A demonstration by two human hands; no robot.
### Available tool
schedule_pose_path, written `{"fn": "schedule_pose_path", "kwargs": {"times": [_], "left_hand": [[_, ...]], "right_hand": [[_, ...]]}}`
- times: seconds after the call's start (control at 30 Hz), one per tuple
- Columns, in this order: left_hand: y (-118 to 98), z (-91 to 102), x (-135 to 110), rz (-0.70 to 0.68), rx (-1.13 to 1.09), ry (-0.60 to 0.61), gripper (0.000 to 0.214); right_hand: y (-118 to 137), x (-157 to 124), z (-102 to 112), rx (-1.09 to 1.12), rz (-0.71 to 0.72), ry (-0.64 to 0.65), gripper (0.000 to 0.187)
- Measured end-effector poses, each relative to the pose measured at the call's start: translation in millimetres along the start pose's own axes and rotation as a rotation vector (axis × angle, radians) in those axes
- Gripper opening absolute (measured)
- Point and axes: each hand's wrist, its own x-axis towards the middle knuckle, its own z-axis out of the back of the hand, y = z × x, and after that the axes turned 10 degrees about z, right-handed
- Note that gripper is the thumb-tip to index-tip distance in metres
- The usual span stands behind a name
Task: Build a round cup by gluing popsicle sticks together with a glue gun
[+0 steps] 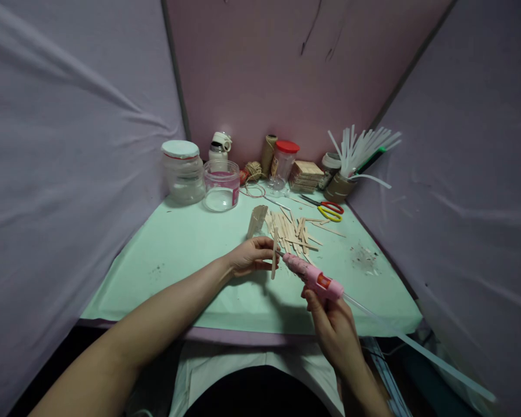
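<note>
A wooden stick (275, 255) is held near upright above the counter (165, 289) by the left hand (250, 258), its fingers narrowed about the stick's middle. A pink glue gun (308, 274) is gripped by the right hand (333, 321), its fingers wrapped below the body and partly hidden. The nozzle is directed at the stick; contact cannot be confirmed. Loose wooden sticks (290, 233) are heaped just beyond. A translucent glue rod (421, 344) is seated in the gun's rear.
</note>
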Motion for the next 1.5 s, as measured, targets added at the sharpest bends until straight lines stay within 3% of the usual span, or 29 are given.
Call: {"fn": "schedule_pose_path", "kwargs": {"times": [0.63, 1.5], "left_hand": [[-5, 0.1, -2, -0.033, -0.029, -0.021, 0.035], [-6, 1.8, -2, -0.048, -0.04, 0.001, 0.035]], "right_hand": [[-3, -6, 1, 0.011, 0.047, 0.134, 0.041], [-1, -13, 9, 0.003, 0.069, 0.166, 0.042]]}}
